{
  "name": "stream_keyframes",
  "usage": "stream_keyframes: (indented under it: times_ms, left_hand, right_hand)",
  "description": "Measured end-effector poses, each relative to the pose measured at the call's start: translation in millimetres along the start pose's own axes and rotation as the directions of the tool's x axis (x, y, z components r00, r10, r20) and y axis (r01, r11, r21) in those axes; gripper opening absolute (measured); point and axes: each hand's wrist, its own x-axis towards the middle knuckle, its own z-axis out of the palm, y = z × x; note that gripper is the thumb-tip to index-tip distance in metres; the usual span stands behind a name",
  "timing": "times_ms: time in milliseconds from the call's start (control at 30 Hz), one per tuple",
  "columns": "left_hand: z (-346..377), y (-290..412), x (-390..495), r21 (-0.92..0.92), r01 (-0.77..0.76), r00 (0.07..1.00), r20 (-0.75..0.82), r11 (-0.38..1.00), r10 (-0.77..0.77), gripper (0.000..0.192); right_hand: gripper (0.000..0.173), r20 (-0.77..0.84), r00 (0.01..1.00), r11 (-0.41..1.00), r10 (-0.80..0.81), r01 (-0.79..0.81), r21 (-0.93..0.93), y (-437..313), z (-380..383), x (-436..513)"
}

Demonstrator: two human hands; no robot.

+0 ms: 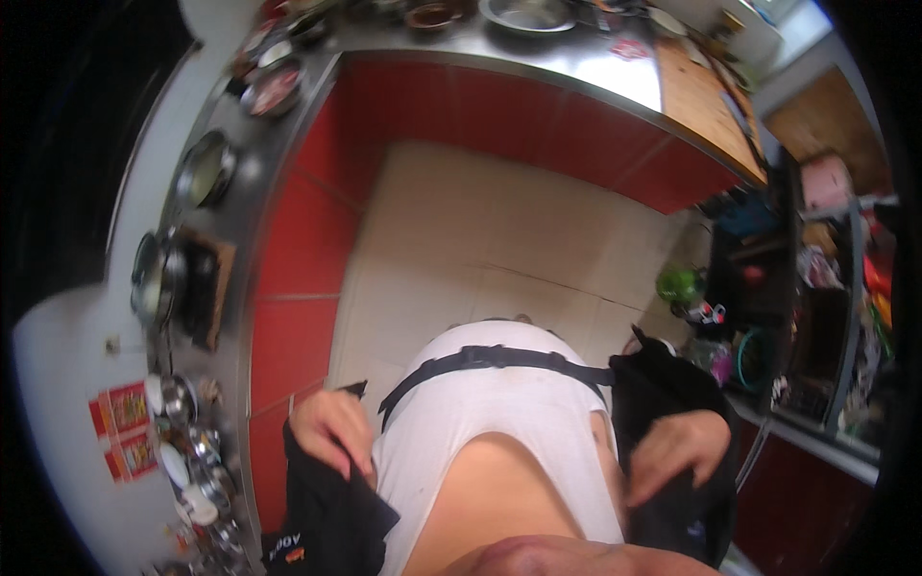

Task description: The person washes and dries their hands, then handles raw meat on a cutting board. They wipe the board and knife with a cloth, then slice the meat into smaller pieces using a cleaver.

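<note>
A black jacket [331, 504] hangs unfastened at both sides of my white tank top [490, 403]. My left hand [333, 432] is at the jacket's left front, its fingers curled over the edge of the cloth. On the other side, my right hand [681, 450] bends its fingers down onto the right front panel, with the fingertips against the fabric; its grip is partly hidden. A dark buckled strap [490, 356] runs around my waist over the tank top. Both hands are apart from the counters.
A steel counter [252, 165] over red cabinets [302, 252] bends around the left and front. It carries a pan [205, 169], a bowl of meat [274, 90], a pot on a stove [151, 281] and a wide metal basin [529, 13]. Cluttered shelves [821, 324] stand at right.
</note>
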Motion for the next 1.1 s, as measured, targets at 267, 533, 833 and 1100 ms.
stream_keyframes:
  times_ms: [267, 533, 833, 1100]
  left_hand:
    - [-40.7, 165.0, -16.8, 0.313, -0.261, 0.957, -0.039, 0.913, 0.287, 0.021]
    - [-40.9, 16.3, -35.0, 0.125, 0.026, 0.940, -0.340, 0.992, 0.018, 0.025]
    - [-32.1, -20.6, -48.4, 0.060, 0.306, 0.342, -0.938, 0.950, -0.051, 0.033]
    - [-46.7, -0.8, -96.5, 0.309, 0.606, 0.419, -0.907, 0.733, 0.036, 0.037]
  right_hand:
    - [0.042, 0.114, 0.953, 0.858, -0.282, 0.303, -0.416, -86.0, -10.9, 25.4]
    - [0.034, 0.193, 0.843, 0.865, -0.501, 0.479, 0.150, 15.5, -55.5, 163.9]
    - [0.052, 0.087, 0.983, 0.984, -0.162, 0.155, 0.085, 55.8, -112.4, 229.6]
    - [0.037, -0.574, 0.814, 0.511, 0.092, -0.533, -0.674, 86.0, -124.3, 276.8]
